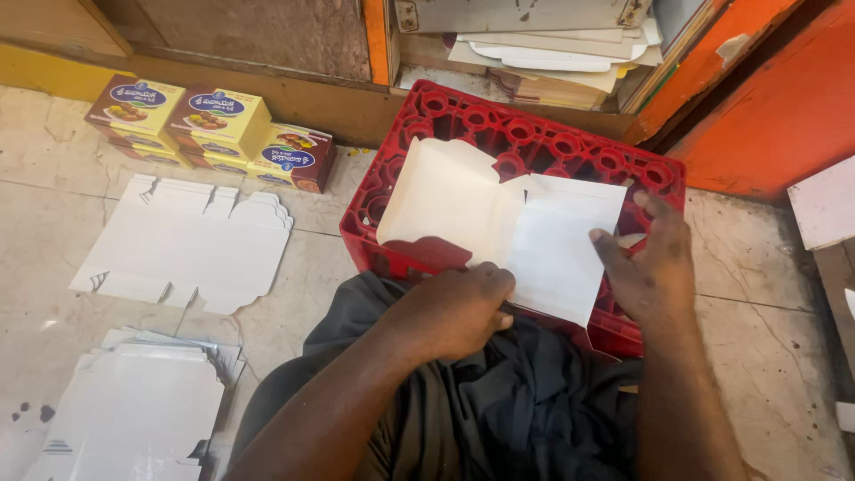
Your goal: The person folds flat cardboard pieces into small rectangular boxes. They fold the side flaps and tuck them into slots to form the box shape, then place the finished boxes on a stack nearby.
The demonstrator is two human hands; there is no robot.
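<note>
A flat white cardboard box blank [499, 223] lies partly folded on an upturned red plastic crate [534, 142]. My left hand [463, 307] grips the blank's near edge at its middle fold, fingers curled over it. My right hand [650, 263] presses on the blank's right edge, fingers spread against the card and the crate. My lap in dark cloth [499, 401] sits just below the crate.
Two piles of flat white box blanks [187, 240] [134, 410] lie on the stone floor at left. Finished yellow and maroon boxes [214, 129] are stacked by the back wall. More card sheets [552, 49] fill a shelf behind the crate. An orange wooden frame [766, 98] stands at right.
</note>
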